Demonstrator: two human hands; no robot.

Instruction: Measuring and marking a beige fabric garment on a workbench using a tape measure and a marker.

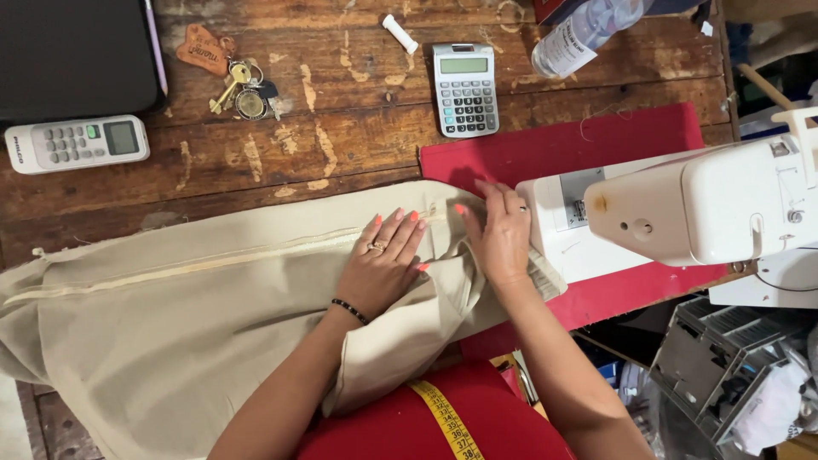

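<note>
Neither hand grips anything: our left hand (382, 266) lies flat, fingers spread, pressing down on the beige fabric (170, 324). Our right hand (498, 234) is flat too, fingers extended, resting on the fabric's end just beside the base of the white sewing machine (716, 200).

The fabric runs from the left table edge across to the machine, a stitched seam line along its upper part, its near fold hanging over the table edge toward our lap. Its right end overlaps a red cloth (579, 140) that lies under the machine.

On the wooden table (256, 162), well apart from the hands:
- white remote control (77, 143), far left, long rectangle, small screen at its right end
- key bunch (243, 89) with a brown leather tag (203, 49), up left of centre
- grey calculator (464, 88), upright rectangle, just above the red cloth
- small white spool (399, 32), top centre
- clear plastic bottle (584, 36) lying tilted, top right; white label around it, print too small to tell
- dark flat case (77, 55), top left corner

A yellow measuring tape (447, 422) lies over red cloth in our lap, bottom centre.
</note>
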